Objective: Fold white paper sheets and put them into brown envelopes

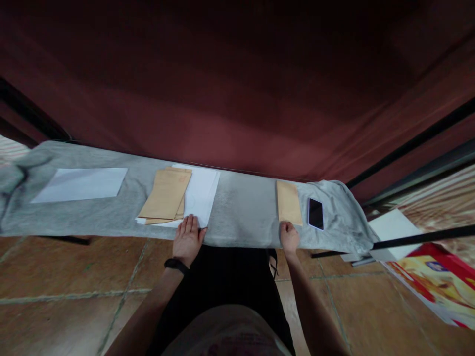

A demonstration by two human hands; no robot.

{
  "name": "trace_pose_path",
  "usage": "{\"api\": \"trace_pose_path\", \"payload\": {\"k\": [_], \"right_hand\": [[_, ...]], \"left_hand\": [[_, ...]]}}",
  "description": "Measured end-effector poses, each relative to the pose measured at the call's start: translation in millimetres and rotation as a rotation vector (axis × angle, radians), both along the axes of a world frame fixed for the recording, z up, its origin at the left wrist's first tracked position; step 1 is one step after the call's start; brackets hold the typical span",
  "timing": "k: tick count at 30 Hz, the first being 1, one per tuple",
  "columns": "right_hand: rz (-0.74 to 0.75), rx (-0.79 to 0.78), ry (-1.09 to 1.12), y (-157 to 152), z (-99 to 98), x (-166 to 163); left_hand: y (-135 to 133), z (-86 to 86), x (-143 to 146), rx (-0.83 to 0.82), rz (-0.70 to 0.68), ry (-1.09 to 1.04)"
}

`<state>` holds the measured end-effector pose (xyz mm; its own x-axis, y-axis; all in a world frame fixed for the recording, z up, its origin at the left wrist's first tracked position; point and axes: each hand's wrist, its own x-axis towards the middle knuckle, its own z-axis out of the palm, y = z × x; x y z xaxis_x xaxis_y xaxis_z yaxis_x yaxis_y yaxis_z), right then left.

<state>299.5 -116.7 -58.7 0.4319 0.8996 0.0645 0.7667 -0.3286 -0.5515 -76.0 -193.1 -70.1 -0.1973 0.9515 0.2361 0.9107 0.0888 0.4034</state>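
Note:
My left hand (186, 239), with a black band on the wrist, lies flat and open on the near edge of a stack of white paper (202, 190). Several brown envelopes (166, 194) rest in a loose pile on the left part of that stack. My right hand (289, 238) is closed at the near left corner of a single brown envelope (289, 202), which lies flat. The curled fingers hide that corner. Just right of this envelope is a phone (315, 214) with a dark screen.
A grey cloth (245, 207) covers the narrow table. Another white sheet (83, 184) lies at its left. Dark red fabric (208, 123) rises behind the far edge. Dark metal bars (419, 148) slant along the right. A red and yellow box (441, 282) sits low at right on the tiled floor.

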Motion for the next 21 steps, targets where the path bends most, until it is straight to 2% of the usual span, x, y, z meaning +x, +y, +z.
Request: {"api": "trace_pose_path", "payload": {"k": [6, 13, 15, 17, 21], "right_hand": [[0.049, 0.000, -0.139, -4, -3.5, -4], [0.082, 0.064, -0.130, -7, -11.2, 1], [0.091, 0.071, -0.129, -8, -12.3, 2], [0.098, 0.074, -0.127, -8, -12.6, 2], [0.099, 0.077, -0.110, -9, -12.0, 1]], "left_hand": [[5, 15.6, -17, -0.135, -0.078, 0.078], [-1, 28.5, -21, -0.155, -0.103, 0.082], [-1, 30.9, -23, -0.183, -0.063, 0.095], [2, 32.5, -26, -0.199, 0.037, 0.101], [11, 32.1, -34, -0.143, 0.195, 0.057]]}}
